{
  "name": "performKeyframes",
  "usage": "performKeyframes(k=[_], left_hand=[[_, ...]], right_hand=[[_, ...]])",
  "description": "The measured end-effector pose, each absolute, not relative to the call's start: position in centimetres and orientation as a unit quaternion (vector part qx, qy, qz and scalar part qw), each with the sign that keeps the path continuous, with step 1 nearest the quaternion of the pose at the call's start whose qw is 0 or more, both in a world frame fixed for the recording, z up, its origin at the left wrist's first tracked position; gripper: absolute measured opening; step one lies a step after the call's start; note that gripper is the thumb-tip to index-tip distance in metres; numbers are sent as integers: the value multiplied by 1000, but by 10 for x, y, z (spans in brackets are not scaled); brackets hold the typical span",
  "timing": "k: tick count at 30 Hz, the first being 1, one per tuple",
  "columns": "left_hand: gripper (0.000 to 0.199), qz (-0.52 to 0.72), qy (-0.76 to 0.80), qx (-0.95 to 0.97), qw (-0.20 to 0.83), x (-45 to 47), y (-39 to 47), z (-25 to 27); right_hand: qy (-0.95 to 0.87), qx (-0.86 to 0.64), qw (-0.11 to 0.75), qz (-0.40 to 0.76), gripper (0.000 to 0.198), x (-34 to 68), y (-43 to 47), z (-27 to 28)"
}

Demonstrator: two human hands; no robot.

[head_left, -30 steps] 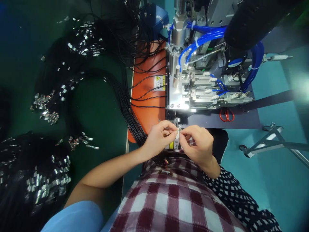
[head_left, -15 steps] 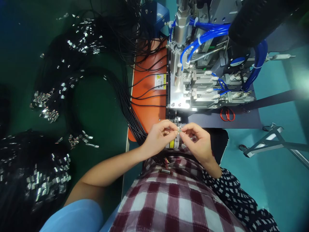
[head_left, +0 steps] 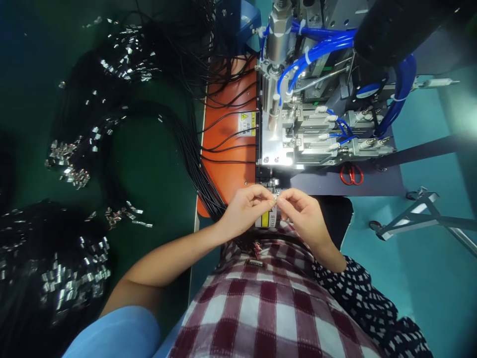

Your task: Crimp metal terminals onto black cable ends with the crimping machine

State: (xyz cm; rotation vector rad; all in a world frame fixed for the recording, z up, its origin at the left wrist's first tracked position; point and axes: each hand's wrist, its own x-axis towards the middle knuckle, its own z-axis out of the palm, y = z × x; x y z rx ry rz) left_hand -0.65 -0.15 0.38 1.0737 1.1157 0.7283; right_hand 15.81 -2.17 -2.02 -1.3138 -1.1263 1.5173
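Note:
My left hand (head_left: 246, 206) is closed, its thumb and fingertips pinched on the end of a black cable whose thin wires (head_left: 276, 199) barely show. Just to its right, my right hand (head_left: 303, 214) pinches at those same wires, thumb against index finger. The fingers hide most of the wire ends. A bundle of black cables (head_left: 203, 184) runs down under my left wrist, and its stripped reddish ends (head_left: 257, 248) show against the checked apron. Beneath the fingertips lies a yellow and white label (head_left: 266, 219) at the machine's near end.
A metal machine (head_left: 278, 144) with blue air tubes (head_left: 324, 42) stands ahead. Several black cables cross the orange plate (head_left: 227, 181) into its side. Red-handled scissors (head_left: 351, 174) lie to the right. Cable heaps with shiny metal ends (head_left: 67, 283) cover the left side.
The right fingertips have shifted slightly, and less of the wire shows between the hands. My left hand keeps nearly the same place and pinch.

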Motion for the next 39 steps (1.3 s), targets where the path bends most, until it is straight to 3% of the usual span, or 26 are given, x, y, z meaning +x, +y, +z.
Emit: performKeyframes(k=[5, 14, 39], left_hand=[[20, 316, 481, 445, 686, -8, 0, 6], [23, 326, 475, 419, 702, -7, 0, 6], [15, 341, 471, 404, 706, -8, -5, 1]], right_hand=[[-401, -502, 400, 654, 24, 160, -20, -19], [-433, -519, 434, 597, 11, 159, -26, -23], [-396, -527, 480, 579, 13, 145, -30, -27]])
